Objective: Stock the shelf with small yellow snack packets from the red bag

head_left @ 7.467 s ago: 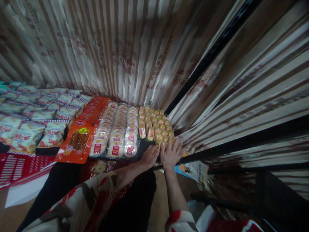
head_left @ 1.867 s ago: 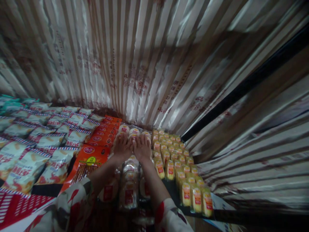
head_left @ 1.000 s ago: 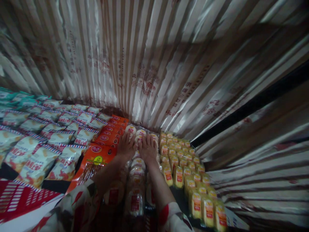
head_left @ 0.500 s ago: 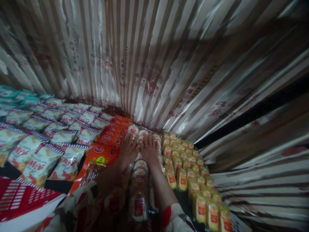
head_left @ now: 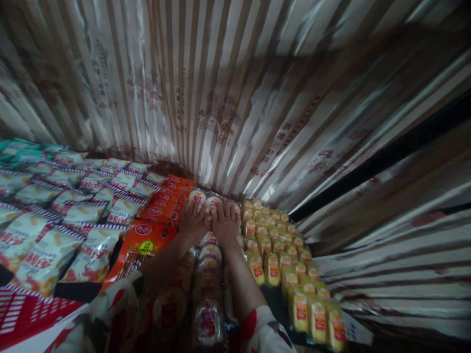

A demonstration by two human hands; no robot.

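Observation:
My left hand point(head_left: 192, 222) and my right hand point(head_left: 225, 224) lie side by side, palms down with fingers stretched forward, on the far end of rows of round white wrapped cakes point(head_left: 208, 294) with red labels. The fingertips reach the last cakes near the wall. To the right of my right hand run rows of small yellow wrapped cakes point(head_left: 290, 274). Left of my left hand lies a line of orange snack packs point(head_left: 147, 240). Both forearms cover part of the white rows; patterned red-and-white sleeves show at the bottom.
White and red snack bags point(head_left: 55, 230) fill the shelf to the left. A shiny striped foil sheet point(head_left: 221, 98) hangs as a wall behind and to the right. A red striped cloth point(head_left: 22, 314) lies at the bottom left.
Earlier both hands were at the near end of the yellow cakes; they have since moved left and far back onto the white cakes. Over the last second they hardly moved.

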